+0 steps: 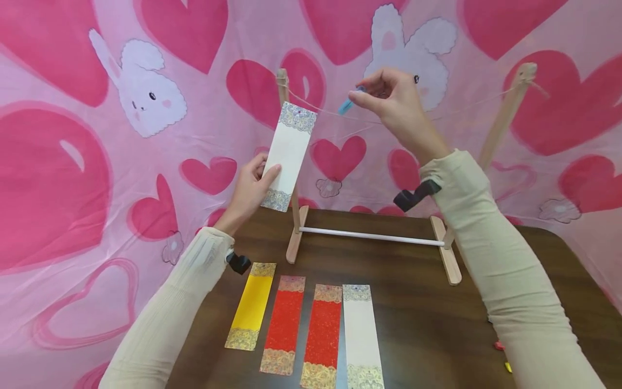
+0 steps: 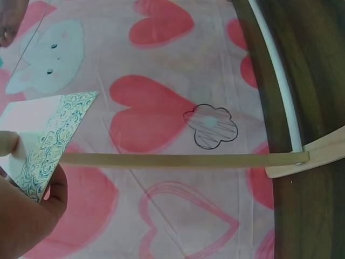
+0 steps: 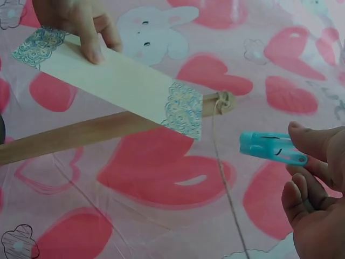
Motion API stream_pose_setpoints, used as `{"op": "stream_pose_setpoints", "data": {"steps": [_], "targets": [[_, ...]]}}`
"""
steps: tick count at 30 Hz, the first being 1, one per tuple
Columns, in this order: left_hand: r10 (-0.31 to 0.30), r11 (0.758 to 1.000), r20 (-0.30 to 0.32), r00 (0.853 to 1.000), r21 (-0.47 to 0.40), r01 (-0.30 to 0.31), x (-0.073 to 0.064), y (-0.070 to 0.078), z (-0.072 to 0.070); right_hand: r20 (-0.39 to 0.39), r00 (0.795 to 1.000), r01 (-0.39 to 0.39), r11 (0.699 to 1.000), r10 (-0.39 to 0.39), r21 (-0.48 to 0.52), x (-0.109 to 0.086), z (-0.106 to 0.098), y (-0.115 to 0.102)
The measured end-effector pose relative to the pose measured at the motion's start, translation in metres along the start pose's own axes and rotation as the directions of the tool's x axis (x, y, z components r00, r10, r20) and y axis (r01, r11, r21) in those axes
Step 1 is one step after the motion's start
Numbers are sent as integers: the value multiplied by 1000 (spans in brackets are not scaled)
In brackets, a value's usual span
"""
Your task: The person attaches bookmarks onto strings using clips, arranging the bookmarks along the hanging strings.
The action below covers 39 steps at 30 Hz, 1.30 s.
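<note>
My left hand (image 1: pixel 252 186) pinches a white paper strip with blue lace-patterned ends (image 1: pixel 290 156) near its lower end, thumb in front. The strip stands tilted beside the left post of a wooden rack (image 1: pixel 505 119), its top close to the string (image 1: pixel 335 113) tied between the posts. To the right, my right hand (image 1: pixel 396 102) pinches a light blue clothespin (image 3: pixel 272 147) between thumb and fingers, near the string. In the right wrist view the clothespin and the strip are apart, with the string hanging between them.
On the dark wooden table (image 1: pixel 413 302) lie a yellow strip (image 1: pixel 252 302), two red strips (image 1: pixel 284 321) and another white strip (image 1: pixel 362 332). A white rod (image 1: pixel 374 236) joins the rack's feet. Small red and yellow items (image 1: pixel 508 367) lie partly behind the right sleeve. A pink heart-and-rabbit cloth (image 1: pixel 204 119) hangs behind.
</note>
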<state>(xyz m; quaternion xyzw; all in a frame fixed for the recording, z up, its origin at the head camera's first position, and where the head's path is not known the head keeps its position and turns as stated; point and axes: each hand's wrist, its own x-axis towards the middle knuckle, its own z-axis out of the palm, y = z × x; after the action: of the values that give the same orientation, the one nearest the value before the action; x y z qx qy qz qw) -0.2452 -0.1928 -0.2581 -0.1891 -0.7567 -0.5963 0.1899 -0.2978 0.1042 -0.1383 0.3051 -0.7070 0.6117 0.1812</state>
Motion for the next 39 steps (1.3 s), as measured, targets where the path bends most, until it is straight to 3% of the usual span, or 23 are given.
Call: {"op": "stream_pose_setpoints", "data": {"steps": [10, 23, 34, 39], "targets": [[13, 998, 14, 1000, -62, -12, 8, -3, 5, -17, 1000, 5, 995, -3, 95, 37, 27, 17], [-59, 995, 61, 996, -82, 64, 9, 0, -1, 2, 993, -115, 980, 116, 164, 52, 47, 17], [-77, 994, 56, 995, -74, 81, 8, 1, -8, 51, 991, -123, 990, 120, 72, 53, 58, 16], [-76, 995, 51, 996, -63, 79, 8, 4, -11, 48, 986, -163, 986, 161, 42, 58, 61, 12]]}}
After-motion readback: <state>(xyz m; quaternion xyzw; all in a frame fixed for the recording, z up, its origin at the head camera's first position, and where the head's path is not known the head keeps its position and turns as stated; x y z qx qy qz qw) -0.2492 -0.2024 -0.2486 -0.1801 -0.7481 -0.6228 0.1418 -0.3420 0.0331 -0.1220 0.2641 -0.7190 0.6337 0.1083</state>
